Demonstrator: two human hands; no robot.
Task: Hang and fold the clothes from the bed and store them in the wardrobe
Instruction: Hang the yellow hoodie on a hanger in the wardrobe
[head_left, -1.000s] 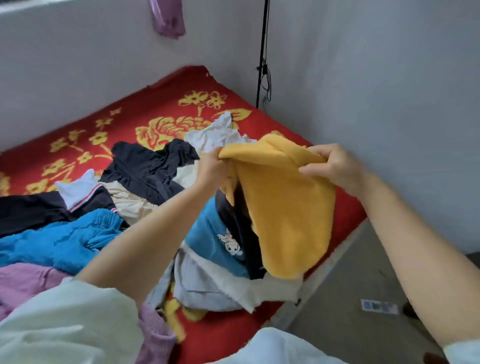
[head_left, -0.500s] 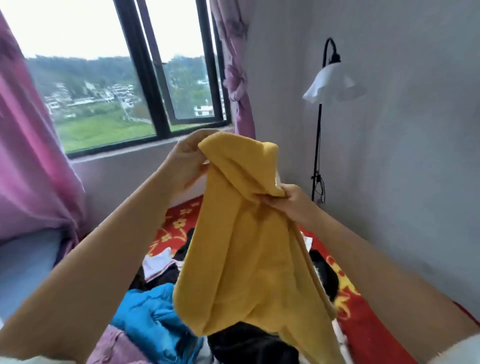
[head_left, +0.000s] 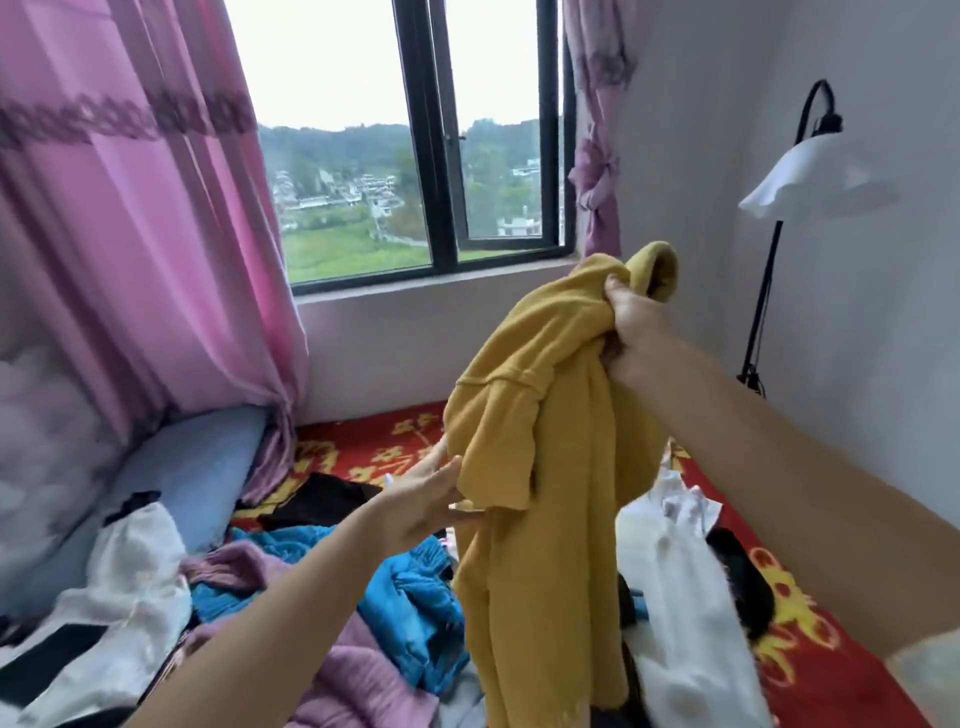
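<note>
A mustard-yellow garment (head_left: 540, 467) hangs above the bed (head_left: 841, 670). My right hand (head_left: 631, 322) grips it in a bunch near its top, with one end sticking up past the fist. My left hand (head_left: 421, 499) is lower, fingers straight, touching the edge of a hanging sleeve. Under it on the red flowered bed cover lies a heap of clothes: a blue one (head_left: 410, 597), a lilac one (head_left: 358, 675), a white one (head_left: 670, 597) and black ones (head_left: 322, 499).
A window (head_left: 415, 140) with pink curtains (head_left: 130, 234) faces me. A black floor lamp (head_left: 779, 208) with a white shade stands at the right wall. A blue pillow (head_left: 182, 467) and a white-and-black garment (head_left: 104, 613) lie at the left.
My left hand has let go of the garment's top and dropped to its sleeve. My right hand has risen and now holds the garment alone. My view has turned left.
</note>
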